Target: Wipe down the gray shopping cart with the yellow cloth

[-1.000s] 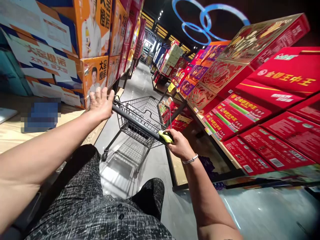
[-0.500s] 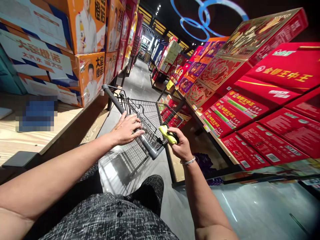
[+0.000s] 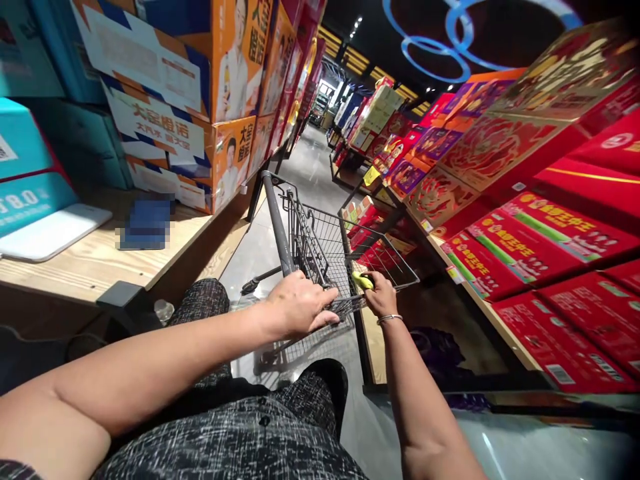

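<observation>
A grey wire shopping cart point(image 3: 373, 233) stands at an angle before me in the aisle. My left hand point(image 3: 303, 303) is closed over the right end of its dark handle point(image 3: 278, 223), back of the hand upward. Past the handle, at the cart's right side, my right hand point(image 3: 383, 293) grips a small yellow-green soft thing point(image 3: 363, 280) with a dark part under the fingers. Its exact kind cannot be made out, since my fingers cover much of it. A bracelet circles my right wrist.
Left, a wooden shelf point(image 3: 190, 243) holds orange drink cartons point(image 3: 233, 163), teal boxes point(image 3: 33, 200), a white flat object point(image 3: 63, 230) and a blurred blue item point(image 3: 147, 223). Red gift boxes point(image 3: 540, 243) crowd the right shelf. Grey tiled floor point(image 3: 305, 150) runs down the aisle between.
My view has turned left. The cart handle has swung in angle, and my left hand now sits at its right end. My right hand has reached farther forward, still holding the yellow-green thing.
</observation>
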`<move>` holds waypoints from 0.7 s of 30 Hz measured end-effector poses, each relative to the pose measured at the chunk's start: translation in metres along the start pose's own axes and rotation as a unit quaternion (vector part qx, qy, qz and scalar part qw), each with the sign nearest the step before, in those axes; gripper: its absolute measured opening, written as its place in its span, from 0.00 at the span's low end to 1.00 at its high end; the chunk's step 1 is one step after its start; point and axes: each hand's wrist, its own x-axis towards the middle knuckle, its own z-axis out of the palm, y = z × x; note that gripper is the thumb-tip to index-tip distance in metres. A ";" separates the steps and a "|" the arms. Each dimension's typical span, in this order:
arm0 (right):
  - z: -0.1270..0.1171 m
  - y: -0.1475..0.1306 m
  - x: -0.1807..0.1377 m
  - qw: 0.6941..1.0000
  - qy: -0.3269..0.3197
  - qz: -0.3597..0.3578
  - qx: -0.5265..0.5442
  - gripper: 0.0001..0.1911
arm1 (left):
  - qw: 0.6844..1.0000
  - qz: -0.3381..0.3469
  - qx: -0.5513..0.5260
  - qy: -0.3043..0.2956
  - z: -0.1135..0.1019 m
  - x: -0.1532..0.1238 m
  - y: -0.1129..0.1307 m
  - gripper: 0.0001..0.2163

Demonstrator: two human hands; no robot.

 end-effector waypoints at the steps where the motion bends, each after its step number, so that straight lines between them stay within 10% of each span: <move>1: 0.003 -0.001 0.001 0.999 0.008 0.032 -0.014 0.23 | 1.000 0.008 0.016 0.004 0.002 -0.002 -0.005 0.23; 8: 0.019 -0.054 0.001 0.996 -0.010 0.036 0.081 0.19 | 0.997 -0.009 0.066 0.031 -0.010 -0.014 -0.068 0.14; 15: 0.027 -0.131 0.016 0.923 -0.145 -0.150 0.323 0.18 | 0.985 -0.114 0.121 0.054 -0.027 -0.028 -0.123 0.13; 21: 0.021 -0.109 0.038 0.952 -0.182 -0.128 0.211 0.16 | 0.962 -0.210 0.125 0.119 -0.024 -0.035 -0.135 0.10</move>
